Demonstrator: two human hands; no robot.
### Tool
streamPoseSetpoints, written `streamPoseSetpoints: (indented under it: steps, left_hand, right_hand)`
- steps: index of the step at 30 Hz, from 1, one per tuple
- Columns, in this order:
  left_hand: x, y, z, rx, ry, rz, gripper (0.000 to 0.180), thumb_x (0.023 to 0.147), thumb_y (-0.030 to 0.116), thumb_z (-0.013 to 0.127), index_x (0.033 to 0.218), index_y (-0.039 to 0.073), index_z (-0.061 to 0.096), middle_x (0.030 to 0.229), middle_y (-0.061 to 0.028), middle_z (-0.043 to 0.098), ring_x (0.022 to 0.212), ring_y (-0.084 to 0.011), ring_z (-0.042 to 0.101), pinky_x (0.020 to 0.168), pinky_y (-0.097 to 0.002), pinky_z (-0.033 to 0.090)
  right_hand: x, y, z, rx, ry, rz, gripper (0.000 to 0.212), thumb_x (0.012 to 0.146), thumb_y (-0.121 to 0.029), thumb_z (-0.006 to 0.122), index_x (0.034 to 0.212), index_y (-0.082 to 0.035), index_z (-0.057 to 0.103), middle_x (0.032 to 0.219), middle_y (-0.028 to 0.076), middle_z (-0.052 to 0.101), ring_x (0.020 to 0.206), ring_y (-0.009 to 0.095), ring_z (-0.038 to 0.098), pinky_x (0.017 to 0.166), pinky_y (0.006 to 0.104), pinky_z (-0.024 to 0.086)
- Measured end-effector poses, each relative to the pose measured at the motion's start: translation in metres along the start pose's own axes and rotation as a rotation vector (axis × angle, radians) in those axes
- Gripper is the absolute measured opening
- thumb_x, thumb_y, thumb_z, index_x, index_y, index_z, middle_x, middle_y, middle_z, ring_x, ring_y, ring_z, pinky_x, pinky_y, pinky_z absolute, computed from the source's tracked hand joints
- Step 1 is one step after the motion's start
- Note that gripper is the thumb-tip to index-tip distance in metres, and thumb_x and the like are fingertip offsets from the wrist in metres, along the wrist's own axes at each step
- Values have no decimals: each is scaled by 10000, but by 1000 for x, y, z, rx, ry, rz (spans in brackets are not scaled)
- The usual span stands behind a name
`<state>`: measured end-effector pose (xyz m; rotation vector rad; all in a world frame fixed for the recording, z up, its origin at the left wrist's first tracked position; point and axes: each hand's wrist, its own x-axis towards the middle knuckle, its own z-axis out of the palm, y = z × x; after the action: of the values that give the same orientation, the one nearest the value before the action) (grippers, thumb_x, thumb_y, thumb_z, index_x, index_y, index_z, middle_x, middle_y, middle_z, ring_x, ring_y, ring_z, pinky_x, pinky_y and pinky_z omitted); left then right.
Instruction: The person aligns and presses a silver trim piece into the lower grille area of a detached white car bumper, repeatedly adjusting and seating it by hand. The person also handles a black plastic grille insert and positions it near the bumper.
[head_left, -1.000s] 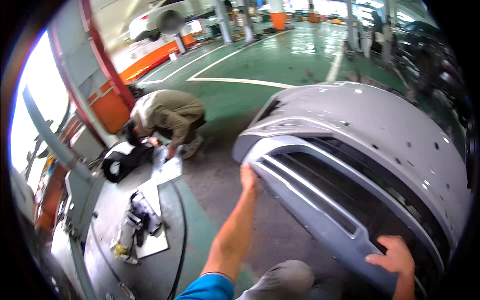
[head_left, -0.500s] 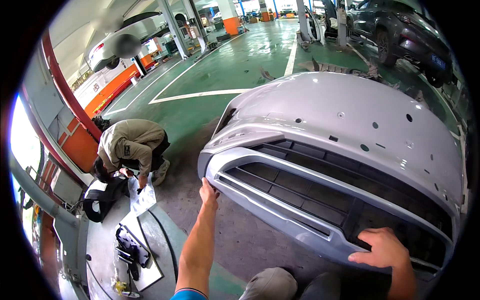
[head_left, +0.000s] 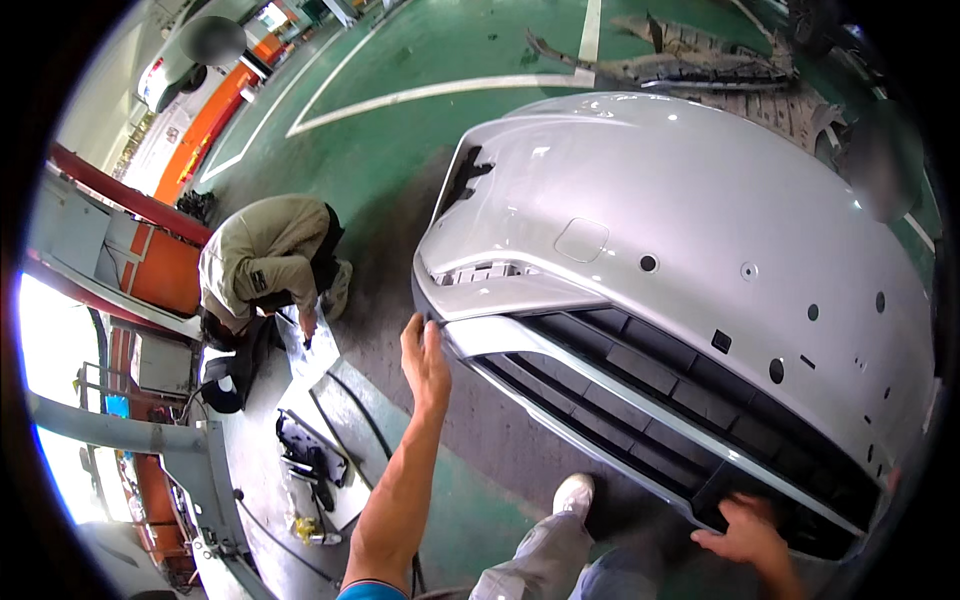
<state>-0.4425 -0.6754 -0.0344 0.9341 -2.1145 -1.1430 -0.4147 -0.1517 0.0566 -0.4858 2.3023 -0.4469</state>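
A large silver car bumper (head_left: pixel 640 190) with a dark slatted grille (head_left: pixel 640 340) lies in front of me. Pale trim borders its lower opening, and several holes dot its upper face. My left hand (head_left: pixel 427 365) is at its left corner, fingers stretched upward along the outer edge and thumb a little apart. Over the trim at the lower right, my right hand (head_left: pixel 748 535) grips the bumper's near edge, slightly blurred, fingers reaching into the grille opening and thumb on the near side.
On the left a person (head_left: pixel 262 255) bends over a plastic sheet (head_left: pixel 310 350) and black parts. Nearer me lie a white board (head_left: pixel 350 495), black trim pieces (head_left: pixel 310 460) and a cable. Broken panels (head_left: pixel 700 75) lie behind the bumper. A metal post (head_left: pixel 195 480) stands left.
My view has tipped downward. The bumper looks tilted, showing more of its upper face. My left hand's fingers have straightened at the corner; my right hand remains at the lower edge. My shoe shows now.
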Motion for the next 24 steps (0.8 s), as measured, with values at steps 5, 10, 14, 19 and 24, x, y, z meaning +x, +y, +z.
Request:
streamPoseSetpoints:
  steps: [5,10,14,19,24]
  left_hand:
    - [7,84,-11,197,-294,269,373,1007,217,563,1328,29,602,1410,-180,550,1330,-349,503,1112,-408,386]
    - [-6,90,-7,503,-467,456,548,1026,327,483,1478,21,432,1551,-173,400,1484,-364,285,1203,-492,219]
    - [-19,111,-12,629,-613,430,688,1005,479,484,1524,43,366,1604,-165,314,1516,-343,220,1209,-523,170]
    - [-21,118,-12,529,-610,368,628,1012,412,502,1511,46,394,1601,-158,322,1508,-346,239,1202,-525,186]
    - [-23,124,-10,477,-613,311,618,983,320,557,1511,47,385,1601,-157,319,1506,-355,243,1200,-529,200]
  right_hand:
    - [1,2,9,-36,12,-7,484,686,-411,833,895,-10,661,951,196,660,913,420,635,821,475,521]
    - [2,-5,5,32,50,-41,420,668,-347,849,930,-64,684,998,172,677,959,406,632,857,481,504]
    - [0,4,8,67,-74,53,565,666,-366,841,1106,-60,661,1195,218,621,1153,430,551,1007,512,419]
    - [2,8,9,-21,-118,87,663,663,-377,844,1200,-60,621,1269,229,577,1220,430,512,1052,507,392]
    - [-4,22,26,-87,64,46,489,660,-353,858,1031,-101,665,1086,170,647,1081,399,583,964,497,443]
